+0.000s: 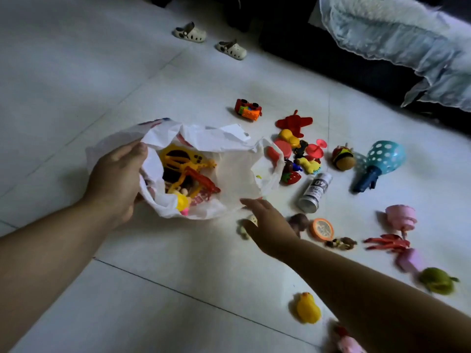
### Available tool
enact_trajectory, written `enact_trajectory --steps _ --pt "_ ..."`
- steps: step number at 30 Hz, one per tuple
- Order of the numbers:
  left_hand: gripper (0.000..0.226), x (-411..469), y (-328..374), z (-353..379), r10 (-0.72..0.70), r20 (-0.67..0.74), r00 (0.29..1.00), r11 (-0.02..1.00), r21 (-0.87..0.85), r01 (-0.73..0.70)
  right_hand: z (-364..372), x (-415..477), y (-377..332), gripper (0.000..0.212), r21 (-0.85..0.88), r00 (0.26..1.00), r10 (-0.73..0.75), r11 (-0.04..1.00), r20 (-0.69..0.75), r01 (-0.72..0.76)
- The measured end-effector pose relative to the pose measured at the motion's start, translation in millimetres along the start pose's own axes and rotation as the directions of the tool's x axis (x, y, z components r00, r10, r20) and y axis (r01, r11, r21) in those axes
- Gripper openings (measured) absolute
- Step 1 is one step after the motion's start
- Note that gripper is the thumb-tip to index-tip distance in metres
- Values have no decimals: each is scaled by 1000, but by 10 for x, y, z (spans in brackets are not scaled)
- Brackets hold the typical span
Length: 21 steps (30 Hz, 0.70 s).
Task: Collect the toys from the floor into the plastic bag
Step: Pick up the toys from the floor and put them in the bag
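Left hand (114,179) holds plastic bag (204,149) mouth facing up

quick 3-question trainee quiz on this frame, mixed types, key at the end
1. True or false: the left hand holds the rim of the plastic bag open.
2. Which lies nearest the right hand? A) red toy car B) small pale toy C) yellow duck
3. Fill in: the silver can lies on its ____ on the floor.

Key: 1 true; 2 B; 3 side. The right hand's grip is open and empty, fingers spread beside the bag.
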<state>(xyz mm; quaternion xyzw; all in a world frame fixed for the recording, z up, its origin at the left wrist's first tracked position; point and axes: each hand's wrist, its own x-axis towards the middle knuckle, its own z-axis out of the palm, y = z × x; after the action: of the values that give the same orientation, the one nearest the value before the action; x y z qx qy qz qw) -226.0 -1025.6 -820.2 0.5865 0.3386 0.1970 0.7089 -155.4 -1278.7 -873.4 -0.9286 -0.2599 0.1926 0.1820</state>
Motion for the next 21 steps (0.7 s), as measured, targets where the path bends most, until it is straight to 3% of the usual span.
enact_trajectory --steps 2,5,7,11,15,17,21 --pt "17 -11 -21 -17 7 4 1000 1000 16 -7 12 -403 434 52 -83 996 87 993 5 -86" --pt "33 -25 -90 -54 26 61 998 994 102 -32 108 -928 932 68 -200 931 334 932 150 -302" --pt "46 -21 -134 -99 30 89 996 988 146 -43 198 -1161 1117 79 -201 854 460 885 241 -420" --pt "53 -61 -162 -145 23 117 993 987 156 -41 512 -1317 1220 83 -141 760 554 829 340 -541" --pt "48 -124 -161 -158 18 93 996 988 153 -32 714 -1177 1101 62 -53 755 615 782 228 -621" --pt "47 -124 -152 -170 19 77 997 990 135 -30 685 -1033 1040 51 -62 757 606 789 245 -612" --pt "46 -112 -136 -161 36 62 997 994 96 -42 525 -727 818 39 -3 844 500 861 192 -509"
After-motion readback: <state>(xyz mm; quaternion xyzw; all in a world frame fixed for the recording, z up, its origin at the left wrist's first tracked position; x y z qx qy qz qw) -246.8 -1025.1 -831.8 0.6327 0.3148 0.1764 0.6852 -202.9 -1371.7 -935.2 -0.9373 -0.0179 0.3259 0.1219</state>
